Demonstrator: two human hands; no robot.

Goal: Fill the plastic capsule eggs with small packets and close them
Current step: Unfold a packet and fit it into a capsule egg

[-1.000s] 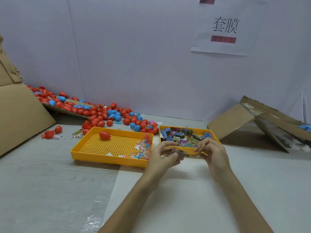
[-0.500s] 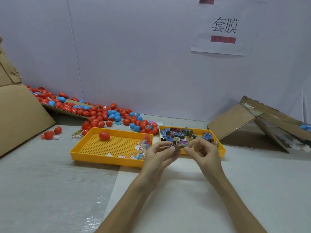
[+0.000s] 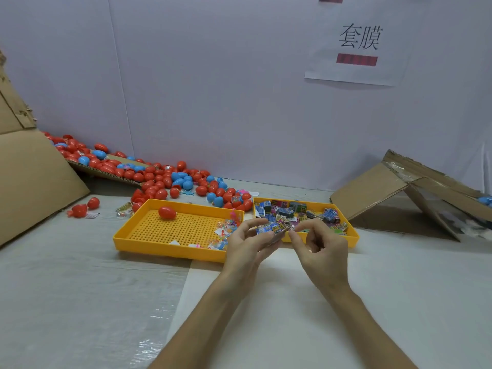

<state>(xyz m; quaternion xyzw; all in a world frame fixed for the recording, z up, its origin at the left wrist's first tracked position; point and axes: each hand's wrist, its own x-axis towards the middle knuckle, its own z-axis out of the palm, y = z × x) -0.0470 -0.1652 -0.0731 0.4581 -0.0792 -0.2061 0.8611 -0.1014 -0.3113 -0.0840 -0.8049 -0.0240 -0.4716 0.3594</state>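
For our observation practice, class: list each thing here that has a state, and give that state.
left grip: holds small packets
right grip: pinches the same small packets
red egg: closed, lying in left tray
right tray: full of printed packets
egg pile: spilled loose behind both trays

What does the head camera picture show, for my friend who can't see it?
The left hand and the right hand pinch a small packet together in front of a yellow tray of packets. Beside it, a perforated yellow tray holds one red capsule egg, and a pile of red and blue eggs lies behind.
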